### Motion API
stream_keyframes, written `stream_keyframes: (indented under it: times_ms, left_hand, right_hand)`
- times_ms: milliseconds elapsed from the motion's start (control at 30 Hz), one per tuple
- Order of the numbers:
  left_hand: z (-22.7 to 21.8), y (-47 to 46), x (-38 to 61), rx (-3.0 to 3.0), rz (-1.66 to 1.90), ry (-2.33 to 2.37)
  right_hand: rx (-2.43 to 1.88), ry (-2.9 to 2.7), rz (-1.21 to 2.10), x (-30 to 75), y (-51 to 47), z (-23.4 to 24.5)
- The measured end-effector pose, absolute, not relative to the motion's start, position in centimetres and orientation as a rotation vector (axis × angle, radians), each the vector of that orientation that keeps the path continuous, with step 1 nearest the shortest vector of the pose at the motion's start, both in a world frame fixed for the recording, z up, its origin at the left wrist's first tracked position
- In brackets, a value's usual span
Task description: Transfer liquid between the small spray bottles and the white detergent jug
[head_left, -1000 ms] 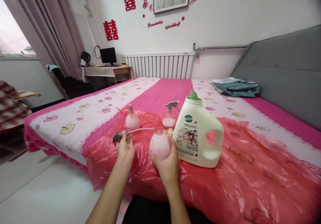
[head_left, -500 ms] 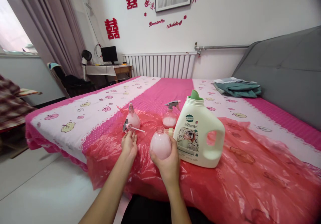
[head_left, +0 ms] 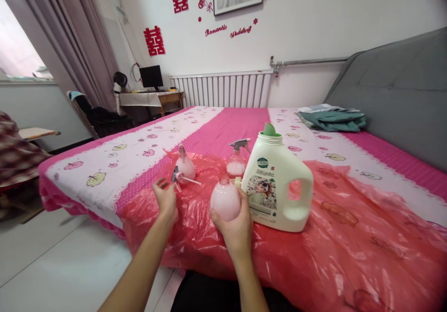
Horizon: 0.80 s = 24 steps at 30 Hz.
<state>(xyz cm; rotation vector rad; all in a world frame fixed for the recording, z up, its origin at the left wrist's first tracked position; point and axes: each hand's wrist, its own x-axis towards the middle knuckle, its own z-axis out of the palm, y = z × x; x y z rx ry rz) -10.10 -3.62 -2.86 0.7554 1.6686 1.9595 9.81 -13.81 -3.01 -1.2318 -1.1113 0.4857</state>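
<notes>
My right hand (head_left: 233,221) is wrapped round a round clear bottle (head_left: 225,202) of pale pink liquid, its neck uncapped. Empty, with fingers apart, my left hand (head_left: 165,198) is just left of a loose spray nozzle (head_left: 178,177) whose white tube points right. Behind the nozzle stands a spray bottle (head_left: 186,166) with its trigger top on. A second spray bottle (head_left: 235,166) with a grey trigger stands behind the bottle I hold. Close to my right hand is a large pale green detergent jug (head_left: 277,186), uncapped, with a green spout inside its neck.
Crumpled red plastic sheeting (head_left: 335,256) lies under the bottles on a pink patterned bedspread (head_left: 244,121). Folded clothes (head_left: 331,118) rest at the far right, by a grey headboard (head_left: 398,88). At the back left are a desk (head_left: 171,98) and a chair (head_left: 108,116).
My left hand has moved left, away from the loose spray nozzle, with its fingers spreading. The nozzle stays in place, and my right hand still holds the bottle.
</notes>
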Motion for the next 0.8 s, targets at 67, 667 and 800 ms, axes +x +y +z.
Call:
stream_keyframes:
  times_ms: [67,667,800]
  left_hand:
    - [-1.8,-3.5,-11.8,0.916,1.924,1.776]
    - [-2.3,-2.2,-13.2,1.504,1.443,2.132]
    - [-2.3,-2.3,-13.3,1.529,1.414,2.186]
  right_hand:
    - [-1.224,-1.105,0.489,9.7,-13.9,-3.0]
    - [-1.188,-1.123,0.505,9.7,-13.8,-2.8]
    - [-1.205,-1.110,0.495,9.8,-13.8,-2.9]
